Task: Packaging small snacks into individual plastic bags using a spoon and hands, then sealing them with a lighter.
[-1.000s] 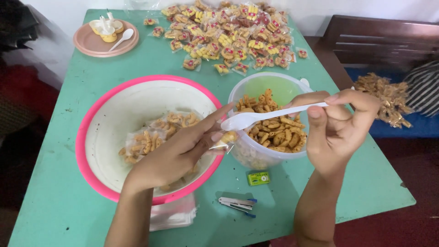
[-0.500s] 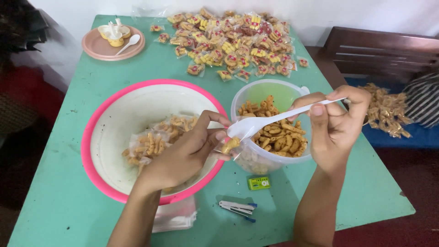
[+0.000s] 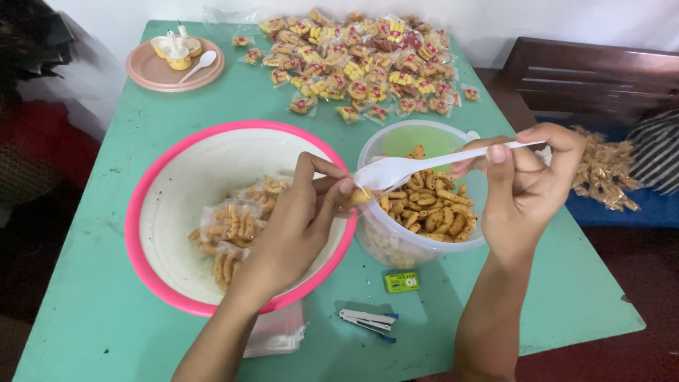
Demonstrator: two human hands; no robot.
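My left hand (image 3: 297, 219) pinches a small clear plastic bag (image 3: 356, 199) with a few snack pieces in it, held over the gap between the two bowls. My right hand (image 3: 527, 187) grips the handle of a white plastic spoon (image 3: 417, 165), whose empty bowl hovers just above the bag's mouth. Under the spoon stands a clear round tub (image 3: 396, 244) full of orange-brown curled snacks (image 3: 428, 205). A big white bowl with a pink rim (image 3: 145, 212) at the left holds several filled little bags (image 3: 233, 226).
On the green table (image 3: 566, 283) lie a stapler (image 3: 368, 320), a small green staple box (image 3: 400, 281), a stack of empty clear bags (image 3: 279, 336), a heap of sealed snack packets (image 3: 361, 60) and a pink plate (image 3: 152, 71) with a spoon. A dark wooden bench (image 3: 594, 74) stands at right.
My left hand has curled its fingers and lifted the small bag up to the spoon. The spoon has risen slightly and stays over the tub.
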